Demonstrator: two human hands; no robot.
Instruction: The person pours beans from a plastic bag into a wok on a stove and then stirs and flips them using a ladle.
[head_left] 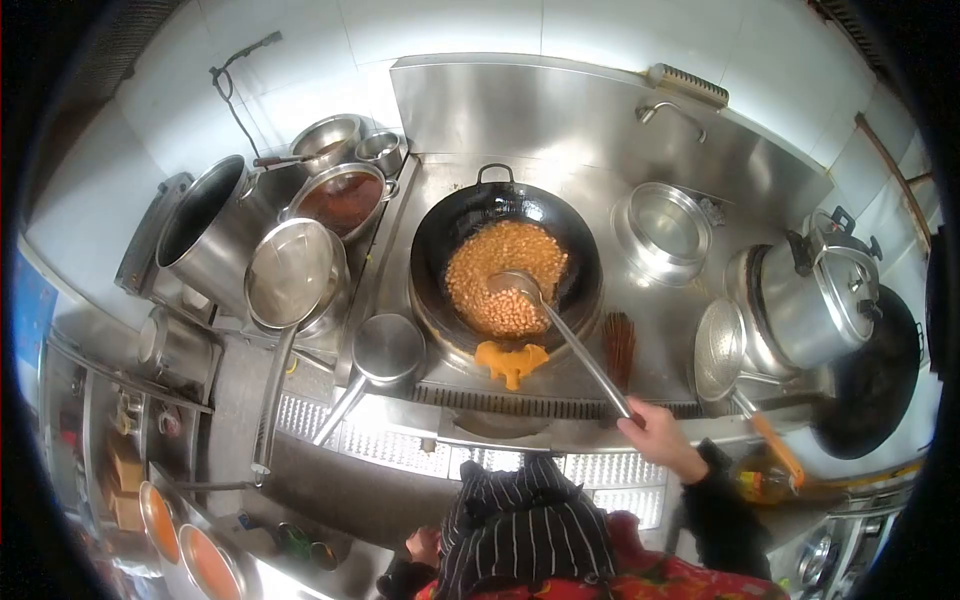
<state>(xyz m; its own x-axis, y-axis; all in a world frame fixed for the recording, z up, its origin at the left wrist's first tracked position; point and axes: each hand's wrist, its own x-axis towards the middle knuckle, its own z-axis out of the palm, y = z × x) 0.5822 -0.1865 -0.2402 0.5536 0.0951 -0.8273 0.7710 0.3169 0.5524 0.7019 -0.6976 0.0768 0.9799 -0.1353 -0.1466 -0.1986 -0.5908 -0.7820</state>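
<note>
My right hand (655,435) is closed around the end of a long metal handle. It belongs to a ladle (580,350), whose bowl rests among small tan nuts or beans (515,312) in bubbling brown liquid. They sit in a black wok (430,235) on the stove. My left hand (424,545) hangs low beside the striped apron, away from the stove; its fingers are mostly hidden. An orange cloth (512,362) lies against the wok's near rim. Right of the ladle's handle is a bundled brown brush (619,350).
Leftward stand a tall pot (205,225), a pot of reddish liquid (345,200), a long-handled strainer (290,275) and a saucepan (388,348). To the right are a metal basin (668,225), a perforated skimmer (720,345), a pressure cooker (820,300) and another dark wok (880,380).
</note>
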